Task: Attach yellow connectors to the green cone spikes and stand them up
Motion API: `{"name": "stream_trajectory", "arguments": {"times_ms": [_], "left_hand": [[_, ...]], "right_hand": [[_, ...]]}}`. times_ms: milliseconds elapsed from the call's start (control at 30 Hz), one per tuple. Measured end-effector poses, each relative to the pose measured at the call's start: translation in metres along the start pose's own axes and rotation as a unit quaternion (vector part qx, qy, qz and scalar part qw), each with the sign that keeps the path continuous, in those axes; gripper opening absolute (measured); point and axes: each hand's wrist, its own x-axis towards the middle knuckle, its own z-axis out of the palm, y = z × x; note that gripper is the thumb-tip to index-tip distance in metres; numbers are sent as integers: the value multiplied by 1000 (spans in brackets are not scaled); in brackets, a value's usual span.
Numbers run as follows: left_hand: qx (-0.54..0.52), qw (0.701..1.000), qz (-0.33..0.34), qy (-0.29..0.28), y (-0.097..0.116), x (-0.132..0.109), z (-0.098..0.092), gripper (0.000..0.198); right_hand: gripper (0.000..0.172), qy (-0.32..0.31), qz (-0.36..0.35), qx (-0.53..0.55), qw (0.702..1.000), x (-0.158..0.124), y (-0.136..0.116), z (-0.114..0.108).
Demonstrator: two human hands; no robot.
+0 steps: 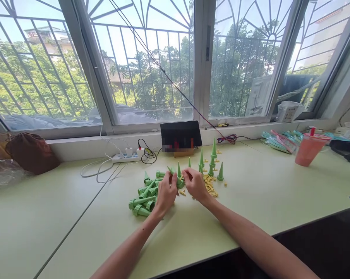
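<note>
My left hand (167, 192) is closed around a green plastic cone-shaped spike (170, 170), its tip pointing up and to the left. Close beside it, my right hand (196, 184) has its thumb and fingers pinched together; whatever they hold is too small and hidden to make out. Left of my hands lies a heap of green spikes (143, 201) with ribbed caps. A pile of small yellow T-shaped plastic valves (210, 186) sits by my right hand. Behind it stand stacked upright green spikes (213, 151) with yellow valves sticking out sideways.
A black tablet (181, 133) leans at the back under the window. A power strip (128, 155) with cables lies left of it. On the right stand a red drink cup (310, 149) and plastic-wrapped packets (279, 140). A brown bag (32, 153) is far left.
</note>
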Motion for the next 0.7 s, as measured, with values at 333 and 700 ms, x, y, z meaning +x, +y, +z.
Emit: {"name": "stream_trajectory", "arguments": {"times_ms": [333, 700], "left_hand": [[-34, 998, -43, -8, 6, -5, 3, 30], [-37, 999, -33, 2, 1, -7, 4, 31]], "right_hand": [[29, -13, 24, 20, 999, -1, 2, 2], [30, -67, 70, 72, 993, 0, 2, 1]]}}
